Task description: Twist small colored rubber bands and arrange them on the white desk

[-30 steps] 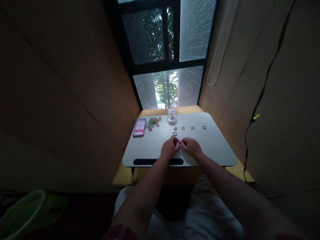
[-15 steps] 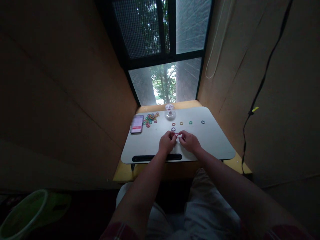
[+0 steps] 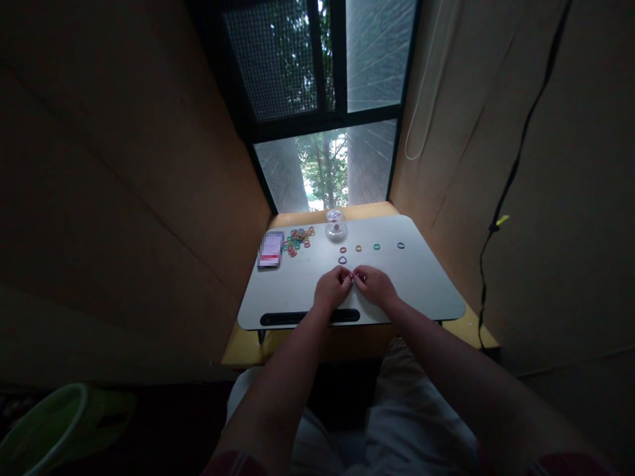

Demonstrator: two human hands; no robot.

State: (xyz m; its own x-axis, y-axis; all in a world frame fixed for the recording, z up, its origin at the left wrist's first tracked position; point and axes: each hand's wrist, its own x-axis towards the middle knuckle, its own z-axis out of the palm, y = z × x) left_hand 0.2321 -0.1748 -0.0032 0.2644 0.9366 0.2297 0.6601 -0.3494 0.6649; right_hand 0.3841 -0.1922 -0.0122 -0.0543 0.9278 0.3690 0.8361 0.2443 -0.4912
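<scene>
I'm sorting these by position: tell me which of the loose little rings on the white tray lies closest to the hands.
The purple ring, lying alone just beyond the left hand and right hand. The others sit farther back in a row: red, orange, green, blue.

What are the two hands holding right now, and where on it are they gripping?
The left hand and right hand pinch one small reddish band between their fingertips, one hand on each side of it; the exact grip is too small to make out.
</scene>
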